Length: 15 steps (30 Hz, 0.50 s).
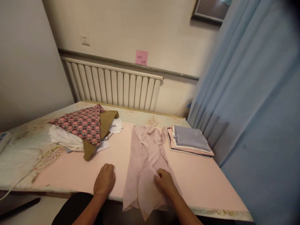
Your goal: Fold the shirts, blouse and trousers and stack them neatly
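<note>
Nearest of all, the person's forearms [87, 207] reach in over the edge of the table [152, 120]. Off to the left sits a loose heap, a patterned cloth [85, 123] thrown over brown and white pieces, probably pushed aside so the middle stays free. Next comes the left hand [105, 179], curled into a loose fist beside the shirt without touching it; it seems to hold nothing, though I can't see into the palm. The pale pink shirt [150, 153] lies in the middle, collar away from the person, lower end hanging past the edge, likely so both hands can reach it. The right hand [166, 182] is closed, pinching a loose flap, apparently to control that fabric. Right of the shirt's collar, folded clothes [191, 137] are squarely stacked, presumably for neatness, near the blue curtain [234, 93].
</note>
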{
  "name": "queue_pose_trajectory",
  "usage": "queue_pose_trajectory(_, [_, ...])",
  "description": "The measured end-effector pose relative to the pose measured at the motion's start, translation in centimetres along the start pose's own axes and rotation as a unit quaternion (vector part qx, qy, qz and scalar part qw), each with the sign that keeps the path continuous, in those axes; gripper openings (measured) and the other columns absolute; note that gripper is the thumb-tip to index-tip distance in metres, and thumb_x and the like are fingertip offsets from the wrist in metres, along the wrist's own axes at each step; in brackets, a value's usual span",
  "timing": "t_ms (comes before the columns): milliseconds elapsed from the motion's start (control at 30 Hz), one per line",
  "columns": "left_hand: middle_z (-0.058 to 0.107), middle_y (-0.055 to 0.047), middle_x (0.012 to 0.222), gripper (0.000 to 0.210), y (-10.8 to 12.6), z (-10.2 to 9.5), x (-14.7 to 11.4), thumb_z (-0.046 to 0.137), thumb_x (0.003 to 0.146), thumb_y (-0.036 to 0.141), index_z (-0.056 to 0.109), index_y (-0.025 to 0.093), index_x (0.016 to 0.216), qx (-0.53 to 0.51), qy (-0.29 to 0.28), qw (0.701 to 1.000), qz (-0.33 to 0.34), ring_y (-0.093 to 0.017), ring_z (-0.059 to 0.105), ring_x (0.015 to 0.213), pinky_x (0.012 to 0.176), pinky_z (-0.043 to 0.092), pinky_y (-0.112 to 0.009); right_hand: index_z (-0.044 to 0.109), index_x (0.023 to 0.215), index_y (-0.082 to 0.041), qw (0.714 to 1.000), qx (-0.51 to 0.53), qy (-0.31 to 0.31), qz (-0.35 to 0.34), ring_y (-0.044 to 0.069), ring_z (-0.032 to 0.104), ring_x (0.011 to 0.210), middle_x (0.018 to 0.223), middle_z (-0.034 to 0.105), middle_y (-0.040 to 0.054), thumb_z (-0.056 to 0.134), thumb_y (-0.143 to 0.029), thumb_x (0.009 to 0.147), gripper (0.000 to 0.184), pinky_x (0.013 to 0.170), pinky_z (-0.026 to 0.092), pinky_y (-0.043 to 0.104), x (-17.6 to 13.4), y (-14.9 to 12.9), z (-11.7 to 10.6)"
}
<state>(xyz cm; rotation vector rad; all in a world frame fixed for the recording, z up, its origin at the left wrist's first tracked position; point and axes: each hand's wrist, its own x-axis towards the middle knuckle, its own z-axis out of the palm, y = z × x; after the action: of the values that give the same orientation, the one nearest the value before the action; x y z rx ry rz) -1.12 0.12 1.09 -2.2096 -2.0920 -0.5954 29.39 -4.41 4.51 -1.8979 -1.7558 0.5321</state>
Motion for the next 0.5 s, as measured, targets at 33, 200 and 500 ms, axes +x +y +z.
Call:
queue_pose_trajectory(33, [0.057,-0.008,0.096,0.022,0.0,0.0,0.0,0.04,0.085,0.011,0.059,0.019,0.087,-0.001,-0.001,1.0,-0.004,-0.021,0.051,0.096,0.087,0.039,-0.033,0.047,0.059,-0.021,0.999,0.045,0.006,0.001,0.015,0.048,0.062,0.061,0.051,-0.0022,0.049,-0.018,0.069,0.01,0.057,0.03,0.024,-0.2,-0.1,-0.9])
queue_pose_trajectory(200, [0.056,-0.007,0.095,0.02,-0.2,0.3,0.1,0.04,0.086,0.012,0.059,0.02,0.087,0.013,-0.005,1.0,-0.004,-0.021,0.052,0.096,0.087,0.039,-0.033,0.054,0.068,-0.021,0.962,0.267,0.04,0.042,0.014,0.046,0.06,0.061,0.05,-0.0048,0.054,-0.032,0.072,0.012,0.057,0.035,0.023,-2.7,0.3,-6.0])
queue_pose_trajectory(500, [0.054,-0.007,0.094,0.019,-0.4,0.6,0.1,0.038,0.088,0.013,0.057,0.018,0.087,0.012,0.005,1.0,0.008,-0.021,0.052,0.096,0.088,0.039,-0.033,0.062,0.077,-0.021,0.841,0.506,0.067,0.177,0.019,0.057,0.057,0.06,0.061,-0.0023,0.073,-0.047,0.063,0.032,0.055,0.043,0.028,-5.9,4.8,-8.4])
